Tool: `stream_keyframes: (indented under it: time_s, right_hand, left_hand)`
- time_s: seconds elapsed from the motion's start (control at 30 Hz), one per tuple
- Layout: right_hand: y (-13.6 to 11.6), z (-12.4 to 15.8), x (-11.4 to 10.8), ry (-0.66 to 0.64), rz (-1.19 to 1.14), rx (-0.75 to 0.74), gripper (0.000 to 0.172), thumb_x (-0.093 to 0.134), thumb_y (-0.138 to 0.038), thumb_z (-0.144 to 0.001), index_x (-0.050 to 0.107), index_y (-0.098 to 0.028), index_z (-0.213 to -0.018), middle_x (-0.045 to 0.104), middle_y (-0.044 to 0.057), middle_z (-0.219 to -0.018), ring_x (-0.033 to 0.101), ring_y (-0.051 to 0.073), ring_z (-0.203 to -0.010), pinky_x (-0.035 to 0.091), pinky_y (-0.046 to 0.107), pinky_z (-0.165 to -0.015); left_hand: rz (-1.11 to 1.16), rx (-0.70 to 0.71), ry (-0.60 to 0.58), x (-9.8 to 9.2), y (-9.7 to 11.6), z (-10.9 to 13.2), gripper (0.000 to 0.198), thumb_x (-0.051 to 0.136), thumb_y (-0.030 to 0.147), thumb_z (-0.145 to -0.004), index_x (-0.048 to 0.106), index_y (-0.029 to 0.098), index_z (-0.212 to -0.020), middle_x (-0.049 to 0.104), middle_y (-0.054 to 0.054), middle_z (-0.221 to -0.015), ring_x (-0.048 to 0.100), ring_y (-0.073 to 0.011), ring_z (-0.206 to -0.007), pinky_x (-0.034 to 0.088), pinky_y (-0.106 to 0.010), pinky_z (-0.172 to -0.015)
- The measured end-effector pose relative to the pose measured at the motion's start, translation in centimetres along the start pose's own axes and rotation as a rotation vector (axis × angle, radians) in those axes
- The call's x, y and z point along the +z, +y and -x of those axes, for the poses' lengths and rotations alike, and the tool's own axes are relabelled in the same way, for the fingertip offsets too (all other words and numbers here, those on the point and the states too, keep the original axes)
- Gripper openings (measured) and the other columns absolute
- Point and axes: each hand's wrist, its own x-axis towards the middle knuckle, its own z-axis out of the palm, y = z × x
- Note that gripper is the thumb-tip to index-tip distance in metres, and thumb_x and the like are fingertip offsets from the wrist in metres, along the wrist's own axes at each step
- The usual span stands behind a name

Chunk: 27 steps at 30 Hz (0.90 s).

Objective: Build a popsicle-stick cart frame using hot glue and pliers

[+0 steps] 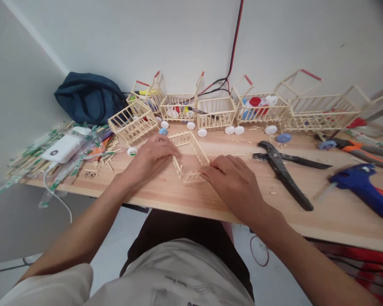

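Note:
Between my hands, on the wooden table [159, 197], stands a small frame of thin wooden sticks [199, 149], with low slatted walls around an open middle. My left hand [156, 154] is closed at the frame's left side, with the fingertips partly hidden behind the hand. At the near right corner, my right hand [234, 182] pinches the frame between thumb and fingers. A blue bottle cap [163, 131] lies just beyond my left hand.
Several stick-built carts [215, 112] line the wall, some holding caps. To the right lie black pliers [282, 174], a blue glue gun [365, 187] and orange-handled pliers [367, 151]. Bundled sticks [35, 148], a white power bank [65, 146] and a dark blue bag [89, 97] occupy the left.

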Motion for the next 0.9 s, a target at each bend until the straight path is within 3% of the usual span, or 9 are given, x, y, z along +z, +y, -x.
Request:
stream_keyframes:
  time_s: [0.23, 0.37, 0.5, 0.67, 0.8, 0.9]
  right_hand:
    - [-0.9, 0.5, -1.1, 0.044, -0.267, 0.236, 0.013, 0.054, -0.024, -0.091, 0.067, -0.021, -0.089, 0.060, 0.005, -0.082, 0.057, 0.018, -0.080, 0.046, 0.031, -0.073]
    - [-1.5, 1.0, -2.0, 0.004, -0.470, 0.471, 0.010, 0.059, -0.027, -0.088, 0.067, -0.023, -0.087, 0.061, 0.002, -0.077, 0.057, 0.015, -0.068, 0.046, 0.028, -0.063]
    - [-2.2, 1.5, -2.3, 0.061, -0.575, 0.642, 0.010, 0.060, -0.030, -0.086, 0.067, -0.023, -0.085, 0.061, 0.000, -0.073, 0.054, 0.015, -0.065, 0.045, 0.029, -0.064]
    - [-3.1, 2.4, -2.0, 0.125, -0.706, 0.826, 0.016, 0.058, -0.035, -0.086, 0.065, -0.021, -0.084, 0.063, 0.001, -0.076, 0.055, 0.015, -0.066, 0.044, 0.028, -0.062]
    - [-3.7, 2.9, -1.6, 0.126, -0.703, 0.851, 0.018, 0.058, -0.036, -0.085, 0.066, -0.019, -0.083, 0.065, 0.002, -0.078, 0.056, 0.015, -0.069, 0.044, 0.027, -0.063]
    - [-3.4, 3.5, -1.6, 0.094, -0.702, 0.812, 0.021, 0.056, -0.037, -0.087, 0.067, -0.019, -0.086, 0.067, 0.003, -0.082, 0.058, 0.015, -0.073, 0.044, 0.026, -0.064]
  left_hand:
    - [0.013, 0.002, 0.127, -0.2, 0.7, 1.7, 0.027, 0.048, 0.020, -0.092, 0.065, 0.024, -0.114, 0.064, -0.007, -0.122, 0.053, -0.0201, -0.118, 0.038, -0.044, -0.105]
    - [0.133, -0.146, 0.354, 0.2, 3.9, 4.0, 0.024, 0.056, 0.019, -0.088, 0.066, 0.023, -0.109, 0.066, -0.007, -0.113, 0.057, -0.0204, -0.110, 0.043, -0.042, -0.100]
    - [0.469, -0.391, 0.445, 2.3, 7.8, 5.8, 0.026, 0.063, 0.023, -0.084, 0.064, 0.023, -0.110, 0.065, -0.008, -0.108, 0.061, -0.0171, -0.089, 0.052, -0.035, -0.083]
    - [0.879, -0.570, 0.336, 5.1, 10.0, 5.1, 0.035, 0.070, 0.029, -0.079, 0.064, 0.023, -0.112, 0.067, -0.006, -0.102, 0.062, -0.0149, -0.080, 0.054, -0.028, -0.072]
    - [0.913, -0.657, 0.300, 5.5, 10.5, 3.5, 0.022, 0.069, 0.032, -0.078, 0.070, 0.015, -0.093, 0.069, -0.005, -0.089, 0.061, -0.0165, -0.083, 0.050, -0.027, -0.076]
    - [0.953, -0.693, 0.277, 5.4, 10.6, 2.8, 0.021, 0.068, 0.032, -0.077, 0.070, 0.012, -0.083, 0.067, -0.004, -0.080, 0.058, -0.0139, -0.074, 0.046, -0.023, -0.069]
